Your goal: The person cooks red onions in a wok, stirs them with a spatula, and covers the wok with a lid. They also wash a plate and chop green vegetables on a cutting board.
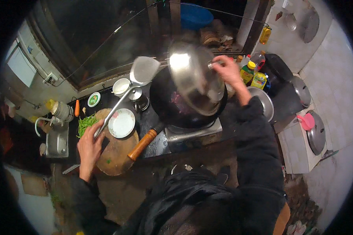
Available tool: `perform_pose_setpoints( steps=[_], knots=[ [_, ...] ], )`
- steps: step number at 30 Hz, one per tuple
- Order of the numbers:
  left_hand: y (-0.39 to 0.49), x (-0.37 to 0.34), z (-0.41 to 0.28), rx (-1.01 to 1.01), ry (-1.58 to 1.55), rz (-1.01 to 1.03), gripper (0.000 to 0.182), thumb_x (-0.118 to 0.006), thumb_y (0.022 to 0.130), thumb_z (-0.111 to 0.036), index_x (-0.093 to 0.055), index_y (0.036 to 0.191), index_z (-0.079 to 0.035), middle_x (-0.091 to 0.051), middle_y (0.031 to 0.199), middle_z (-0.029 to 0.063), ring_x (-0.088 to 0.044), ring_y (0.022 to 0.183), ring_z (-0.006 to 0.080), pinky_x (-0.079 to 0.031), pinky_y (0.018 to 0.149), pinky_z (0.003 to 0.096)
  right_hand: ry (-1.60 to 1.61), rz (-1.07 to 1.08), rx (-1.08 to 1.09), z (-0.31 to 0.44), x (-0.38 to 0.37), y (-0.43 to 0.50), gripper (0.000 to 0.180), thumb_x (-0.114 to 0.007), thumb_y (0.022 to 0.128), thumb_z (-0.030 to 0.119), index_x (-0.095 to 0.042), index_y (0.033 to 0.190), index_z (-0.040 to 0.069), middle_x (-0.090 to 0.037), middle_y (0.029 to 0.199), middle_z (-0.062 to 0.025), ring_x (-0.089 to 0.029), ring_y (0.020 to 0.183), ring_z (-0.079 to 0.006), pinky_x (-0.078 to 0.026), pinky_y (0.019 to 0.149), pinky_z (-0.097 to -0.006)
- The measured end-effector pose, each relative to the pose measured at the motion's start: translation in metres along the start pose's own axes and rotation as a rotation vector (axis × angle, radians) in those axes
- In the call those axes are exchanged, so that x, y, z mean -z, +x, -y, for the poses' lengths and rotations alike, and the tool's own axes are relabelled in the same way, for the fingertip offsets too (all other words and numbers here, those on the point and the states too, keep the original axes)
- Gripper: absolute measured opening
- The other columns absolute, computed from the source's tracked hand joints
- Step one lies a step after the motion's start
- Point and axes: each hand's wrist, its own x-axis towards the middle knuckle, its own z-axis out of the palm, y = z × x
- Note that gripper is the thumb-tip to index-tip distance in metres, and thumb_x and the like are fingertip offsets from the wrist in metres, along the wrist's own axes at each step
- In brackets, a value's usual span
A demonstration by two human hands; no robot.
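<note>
My right hand [228,70] grips the knob of a shiny metal lid [191,76], which is tilted up over a black wok [160,100]. Beneath the lid's edge, pieces of dark reddish food [178,100] show in the wok; the lid hides the rest. My left hand [89,147] is closed around the handle of a metal wok spatula [144,70], whose broad blade is raised to the left of the wok. The wok sits on a stove [194,135], its wooden handle [142,145] pointing toward the lower left.
Left of the stove, a round wooden chopping board [114,158] carries a white plate [121,123] and cut green vegetables [87,124]. A white bowl [121,86] and a carrot [77,108] lie behind. Seasoning bottles [248,70] and a metal basin [263,102] stand right of the wok.
</note>
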Motion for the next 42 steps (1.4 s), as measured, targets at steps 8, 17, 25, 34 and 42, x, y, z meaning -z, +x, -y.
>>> perform_pose_setpoints(
  steps=[8, 17, 25, 34, 42],
  knots=[
    [0.073, -0.013, -0.079, -0.263, 0.51, 0.365, 0.033, -0.067, 0.078, -0.016, -0.071, 0.11, -0.021, -0.065, 0.09, 0.0128, -0.065, 0.081, 0.032, -0.05, 0.067, 0.0424, 0.981, -0.17, -0.194, -0.078, 0.12, -0.05, 0.027, -0.053, 0.098, 0.026, -0.059, 0.114, 0.006, -0.061, 0.095, -0.0037, -0.058, 0.077, -0.0135, -0.048, 0.067, -0.0287],
    [0.157, -0.054, -0.152, -0.427, 0.649, 0.579, 0.018, -0.064, 0.078, -0.016, -0.074, 0.093, -0.018, -0.07, 0.083, 0.0116, -0.068, 0.085, 0.0296, -0.053, 0.067, 0.0404, 0.991, -0.328, -0.29, -0.122, 0.147, -0.11, 0.029, -0.045, 0.102, 0.021, -0.055, 0.121, 0.002, -0.061, 0.114, -0.0052, -0.059, 0.103, -0.0169, -0.047, 0.09, -0.0322],
    [0.173, -0.014, -0.16, -0.384, 0.724, 0.755, 0.031, -0.067, 0.08, -0.029, -0.072, 0.111, -0.03, -0.071, 0.092, 0.0063, -0.067, 0.088, 0.0292, -0.052, 0.073, 0.0406, 0.79, -0.379, -0.286, -0.131, 0.158, -0.133, 0.023, -0.053, 0.098, 0.013, -0.06, 0.117, 0.002, -0.065, 0.1, -0.0007, -0.061, 0.085, -0.0073, -0.049, 0.072, -0.0207],
    [0.13, -0.095, -0.138, -0.202, 0.037, 0.832, 0.036, -0.059, 0.091, -0.025, -0.064, 0.125, -0.018, -0.068, 0.094, 0.0074, -0.064, 0.078, 0.0222, -0.051, 0.07, 0.034, 0.768, -0.391, -0.244, -0.131, 0.144, -0.135, 0.025, -0.058, 0.097, 0.025, -0.063, 0.113, 0.006, -0.057, 0.081, 0.006, -0.054, 0.065, -0.0047, -0.042, 0.055, -0.0192],
    [0.145, -0.045, -0.129, 0.524, -0.699, 1.044, 0.038, -0.056, 0.096, -0.022, -0.057, 0.133, -0.014, -0.052, 0.065, -0.0012, -0.04, 0.05, 0.004, -0.026, 0.042, 0.0194, 0.86, -0.371, -0.276, -0.133, 0.144, -0.14, 0.024, -0.052, 0.1, 0.02, -0.06, 0.115, 0.003, -0.064, 0.097, -0.0006, -0.061, 0.082, -0.0085, -0.049, 0.072, -0.0239]
  ],
)
